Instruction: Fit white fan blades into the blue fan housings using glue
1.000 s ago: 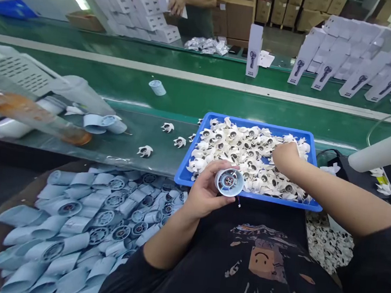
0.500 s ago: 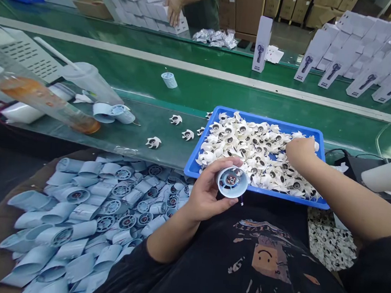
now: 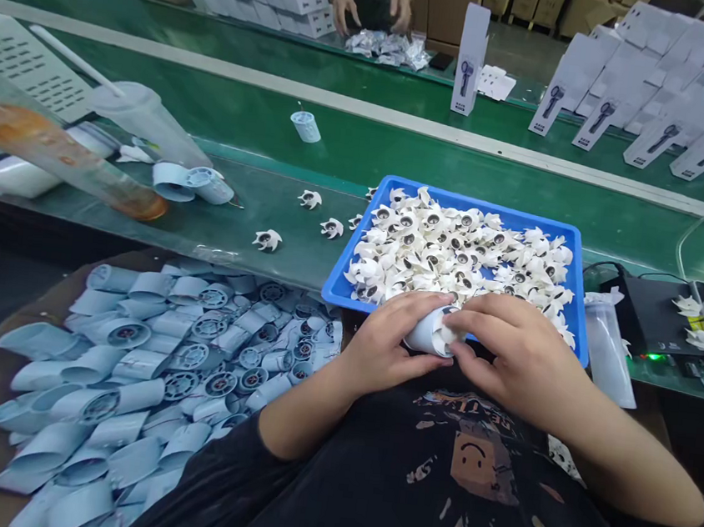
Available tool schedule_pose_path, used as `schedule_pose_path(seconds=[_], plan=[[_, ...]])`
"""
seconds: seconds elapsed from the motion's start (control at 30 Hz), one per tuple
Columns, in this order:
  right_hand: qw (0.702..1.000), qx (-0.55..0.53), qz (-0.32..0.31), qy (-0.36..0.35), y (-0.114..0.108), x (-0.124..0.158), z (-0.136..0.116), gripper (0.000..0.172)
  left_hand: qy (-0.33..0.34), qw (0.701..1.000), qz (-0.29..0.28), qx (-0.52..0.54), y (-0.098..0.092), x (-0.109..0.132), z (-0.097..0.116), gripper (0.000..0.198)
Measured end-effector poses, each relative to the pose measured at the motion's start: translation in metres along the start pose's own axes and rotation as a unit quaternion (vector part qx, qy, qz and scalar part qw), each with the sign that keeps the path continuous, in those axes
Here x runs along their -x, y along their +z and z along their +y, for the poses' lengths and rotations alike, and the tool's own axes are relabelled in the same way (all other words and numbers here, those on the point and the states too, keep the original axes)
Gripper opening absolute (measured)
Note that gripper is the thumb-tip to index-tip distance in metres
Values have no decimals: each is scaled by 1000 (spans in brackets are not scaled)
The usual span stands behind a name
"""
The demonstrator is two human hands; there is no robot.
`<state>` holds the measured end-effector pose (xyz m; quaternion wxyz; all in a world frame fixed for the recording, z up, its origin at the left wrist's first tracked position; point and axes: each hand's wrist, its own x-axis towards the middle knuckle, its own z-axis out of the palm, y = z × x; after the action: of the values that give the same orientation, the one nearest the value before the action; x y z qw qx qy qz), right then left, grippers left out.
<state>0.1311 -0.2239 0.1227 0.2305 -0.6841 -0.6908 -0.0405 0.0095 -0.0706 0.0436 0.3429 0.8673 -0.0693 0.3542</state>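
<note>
My left hand (image 3: pixel 391 335) is wrapped round a light-blue cylindrical fan housing (image 3: pixel 423 333), tilted with its open end towards the right. In the fingers of my right hand (image 3: pixel 500 346) a white fan impeller (image 3: pixel 445 334) is pinched at that open end; the fingertips partly cover it. Just beyond both hands a blue tray (image 3: pixel 580 321) holds a heap of white impellers (image 3: pixel 436 239) with dark hubs. Down on the left, many more light-blue housings (image 3: pixel 144 384) lie piled on a brown surface, some showing motors inside.
Loose impellers (image 3: pixel 267 240) lie on the green bench left of the tray. One housing (image 3: pixel 306 126) stands farther back. Bottles (image 3: pixel 67 158) lean at left. A black box (image 3: pixel 648 316) with a green light is at right. White cartons (image 3: pixel 470 62) and a co-worker's hands (image 3: pixel 344 7) are across.
My right hand has come from the tray to the housing in my left hand, bringing an impeller. The housing has turned towards the right. The co-worker's hands have moved to the silvery packets.
</note>
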Motion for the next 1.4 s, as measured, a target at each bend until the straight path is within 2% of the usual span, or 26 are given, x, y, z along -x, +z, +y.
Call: schedule_pose_path(seconds=[0.17, 0.3, 0.47, 0.6, 0.73, 0.83, 0.9, 1.0, 1.13, 1.2, 1.27, 1.4], plan=[[999, 53, -5, 9, -3, 2, 2, 17, 23, 999, 25, -23, 7, -2, 3, 52], [999, -42, -3, 6, -5, 1, 8, 13, 55, 996, 52, -50, 12, -2, 10, 57], [991, -129, -11, 23, 4, 4, 15, 5, 49, 995, 59, -64, 17, 1, 16, 66], [994, -105, 30, 31, 3, 12, 12, 14, 48, 996, 63, -44, 16, 3, 12, 67], [990, -86, 108, 21, -2, 21, 5, 41, 14, 995, 97, -30, 15, 4, 6, 66], [994, -50, 98, -9, 2, 26, 2, 52, 11, 994, 108, -32, 17, 6, 5, 68], [994, -30, 109, -11, 6, 29, 3, 51, 21, 994, 105, -26, 19, 7, 3, 69], [986, -45, 161, -10, 12, 34, 7, 46, 25, 995, 92, -7, 20, 7, -3, 71], [993, -11, 117, -1, 20, 41, 14, 62, 31, 997, 67, 5, 21, 3, -11, 73], [992, -11, 125, 0, 20, 47, 19, 48, 46, 998, 37, -7, 21, 0, -14, 75], [984, -44, 173, -7, 17, 58, 25, 32, 59, 998, 7, -19, 18, -3, -19, 76], [968, -85, 234, -15, 11, 92, 35, 24, 31, 994, 17, -99, -7, -20, -40, 68]])
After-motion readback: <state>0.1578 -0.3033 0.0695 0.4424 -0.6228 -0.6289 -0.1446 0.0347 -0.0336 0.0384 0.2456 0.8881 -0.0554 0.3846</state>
